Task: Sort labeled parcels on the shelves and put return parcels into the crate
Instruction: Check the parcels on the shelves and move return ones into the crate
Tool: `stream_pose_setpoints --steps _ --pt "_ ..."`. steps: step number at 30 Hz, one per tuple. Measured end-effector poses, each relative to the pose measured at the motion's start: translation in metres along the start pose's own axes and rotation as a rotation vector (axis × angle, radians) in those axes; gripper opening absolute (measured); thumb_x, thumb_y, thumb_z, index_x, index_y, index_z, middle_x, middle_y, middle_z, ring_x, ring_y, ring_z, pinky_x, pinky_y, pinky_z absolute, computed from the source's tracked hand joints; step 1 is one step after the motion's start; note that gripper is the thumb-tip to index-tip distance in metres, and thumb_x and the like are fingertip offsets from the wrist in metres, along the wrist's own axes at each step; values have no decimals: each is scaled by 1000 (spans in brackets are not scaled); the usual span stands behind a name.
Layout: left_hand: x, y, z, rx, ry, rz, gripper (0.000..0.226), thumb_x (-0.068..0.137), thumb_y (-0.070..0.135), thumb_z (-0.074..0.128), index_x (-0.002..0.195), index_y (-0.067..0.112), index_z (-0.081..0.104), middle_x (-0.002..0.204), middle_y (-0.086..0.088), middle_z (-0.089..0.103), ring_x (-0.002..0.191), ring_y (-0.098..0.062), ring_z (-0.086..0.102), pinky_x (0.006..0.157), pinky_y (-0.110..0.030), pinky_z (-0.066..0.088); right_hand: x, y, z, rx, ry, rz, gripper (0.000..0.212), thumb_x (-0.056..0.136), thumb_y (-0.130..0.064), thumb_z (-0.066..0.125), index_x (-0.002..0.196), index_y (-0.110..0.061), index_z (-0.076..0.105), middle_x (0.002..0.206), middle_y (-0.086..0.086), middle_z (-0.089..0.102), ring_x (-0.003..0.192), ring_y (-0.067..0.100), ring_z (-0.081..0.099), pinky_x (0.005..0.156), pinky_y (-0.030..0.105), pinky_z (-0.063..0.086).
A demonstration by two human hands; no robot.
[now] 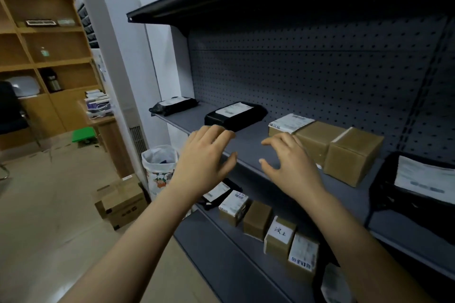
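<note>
Hovering in front of the middle shelf (248, 146), the left hand (206, 162) and the right hand (291, 170) hold nothing. The fingers (218, 133) of both are spread wide and only lightly bent, palms turned toward each other, which reads as a two-sided reach for a parcel not yet touched.

The nearest candidate on the left is a black mailer (235, 115), lying flat just beyond the left fingertips with its white label facing up, so it can be read without lifting. A second black mailer (174, 105) lies flat at the far left end. Just beyond the right hand stand three cardboard boxes pressed side by side: the labelled box (290, 124), a plain middle box (317, 139) and a larger box (352, 155) near the front edge. Grouping them this way looks like sorting by kind. A big black parcel (418, 179) sits further right, tilted, with its label showing.

On the lower shelf (221, 253) a row of small boxes (279, 236) runs in a touching line with labels upward, beside another black mailer (216, 194).

No crate is plainly visible — a green object (83, 134) on the floor far to the left may be one, but it is too blurred to tell. My judgement is that the step in hand is choosing and checking a label.
</note>
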State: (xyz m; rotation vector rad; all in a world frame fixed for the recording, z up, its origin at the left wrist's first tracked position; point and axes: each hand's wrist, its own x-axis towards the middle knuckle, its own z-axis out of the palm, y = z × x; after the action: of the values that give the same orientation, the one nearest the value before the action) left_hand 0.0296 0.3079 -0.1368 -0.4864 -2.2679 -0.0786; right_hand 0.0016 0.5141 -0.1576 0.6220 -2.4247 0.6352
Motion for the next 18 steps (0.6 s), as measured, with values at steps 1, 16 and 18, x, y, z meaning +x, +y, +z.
stream_pose_setpoints --steps 1,16,18 --pt "10 -6 10 -14 5 3 30 86 32 60 109 13 63 102 -4 60 91 -25 55 74 -35 43 8 7 4 -6 10 8 32 87 -24 68 116 -14 61 114 2 55 113 23 49 93 40 46" --pt "127 -52 167 -348 -19 235 32 89 37 54 106 11 64 101 -5 61 91 -27 57 77 -39 46 70 78 36 -247 178 349 30 85 -24 68 114 -16 63 112 -2 56 109 17 48 90 29 39" --pt "142 -59 185 -395 -30 283 29 90 37 55 104 13 63 100 -3 60 90 -26 56 77 -38 45 78 81 42 -295 202 420 31 86 -27 67 116 -18 62 115 -4 55 112 15 46 89 25 36"
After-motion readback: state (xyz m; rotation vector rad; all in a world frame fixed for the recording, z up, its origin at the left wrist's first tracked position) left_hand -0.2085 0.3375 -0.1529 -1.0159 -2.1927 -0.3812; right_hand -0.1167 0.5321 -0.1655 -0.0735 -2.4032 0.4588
